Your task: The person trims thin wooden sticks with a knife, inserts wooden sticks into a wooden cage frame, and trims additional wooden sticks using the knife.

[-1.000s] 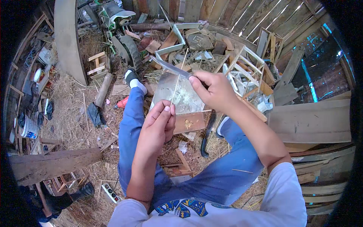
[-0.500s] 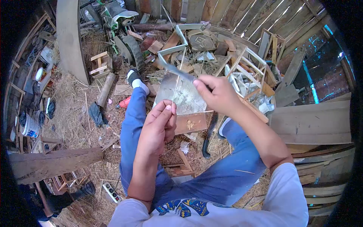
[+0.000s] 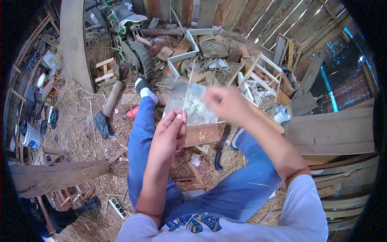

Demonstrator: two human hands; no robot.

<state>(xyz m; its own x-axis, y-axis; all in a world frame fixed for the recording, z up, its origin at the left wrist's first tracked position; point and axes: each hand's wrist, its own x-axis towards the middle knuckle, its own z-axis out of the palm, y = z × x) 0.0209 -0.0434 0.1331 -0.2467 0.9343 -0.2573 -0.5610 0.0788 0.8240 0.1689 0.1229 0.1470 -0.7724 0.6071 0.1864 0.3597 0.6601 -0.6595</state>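
The left hand [image 3: 173,130] pinches a stick [image 3: 187,92] by its near end, apparently leaving the length toward twelve o'clock free, while at two o'clock the blurred right hand [image 3: 223,103] grips a knife [image 3: 192,84].

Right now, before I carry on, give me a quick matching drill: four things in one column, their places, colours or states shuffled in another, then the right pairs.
Things
1. Stick
2. Trousers
3. Power strip
4. Black handle

Places, colours, states
A. white, near the bottom edge of the view
B. lying between the legs
C. pinched in the left hand
D. blue

Pairs: 1-C, 2-D, 3-A, 4-B
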